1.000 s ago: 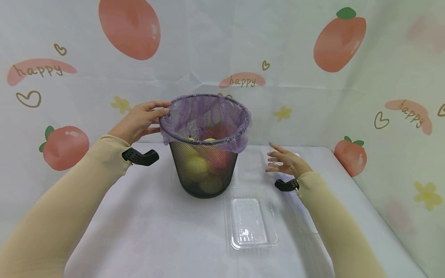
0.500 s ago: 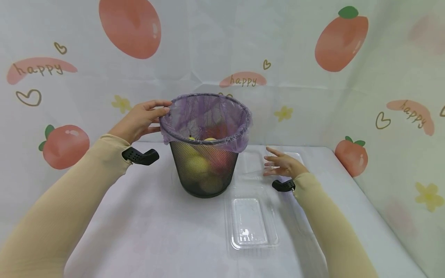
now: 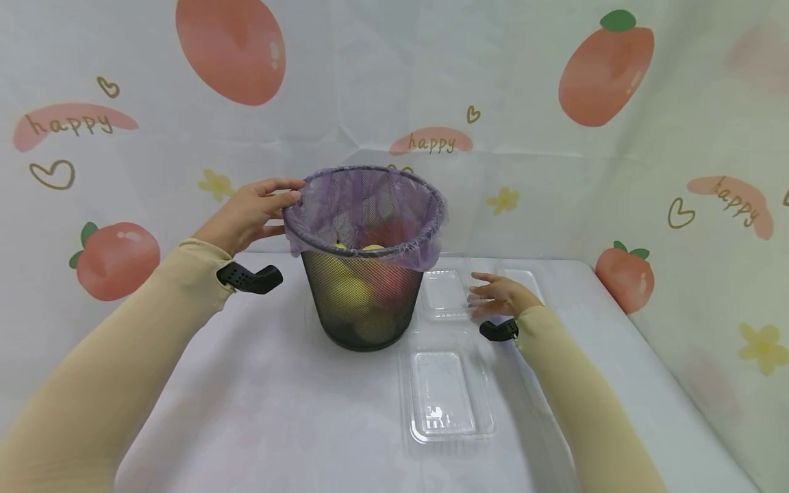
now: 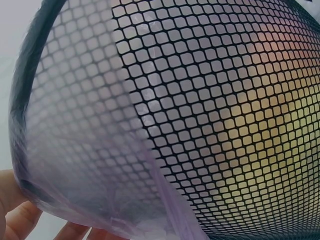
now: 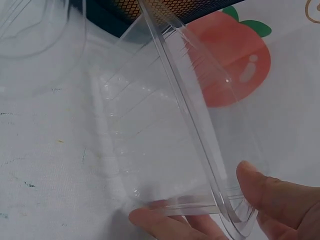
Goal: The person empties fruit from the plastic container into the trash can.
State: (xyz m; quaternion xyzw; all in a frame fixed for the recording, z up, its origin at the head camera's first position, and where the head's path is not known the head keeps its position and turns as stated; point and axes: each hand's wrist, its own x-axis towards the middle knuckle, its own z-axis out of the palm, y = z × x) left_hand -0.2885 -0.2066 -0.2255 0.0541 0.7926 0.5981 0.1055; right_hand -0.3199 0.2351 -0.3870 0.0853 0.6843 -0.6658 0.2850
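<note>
A black wire-mesh bin (image 3: pixel 360 308) stands upright on the table, lined with a purple plastic bag (image 3: pixel 425 250) folded over its rim. Yellow and red fruit (image 3: pixel 348 291) shows through the mesh. At the bin's left rim, my left hand (image 3: pixel 249 212) grips the edge with thumb and fingers; its fingertips show at the bagged rim in the left wrist view. To the right of the bin, my right hand (image 3: pixel 502 294) holds one end of a clear plastic box (image 5: pixel 155 120), thumb on the edge and fingers under the end wall. That box overlaps the bin's base in the right wrist view.
Another clear plastic box (image 3: pixel 442 394) lies in front of the bin, to its right. Behind my right hand is a further clear box (image 3: pixel 524 279). A printed cloth (image 3: pixel 345 75) hangs behind the white-covered table (image 3: pixel 277 411).
My right hand has moved slightly left and down. Beside the bin, the clear box's see-through outline has swung down and now shows flatter. My left hand stays at the rim.
</note>
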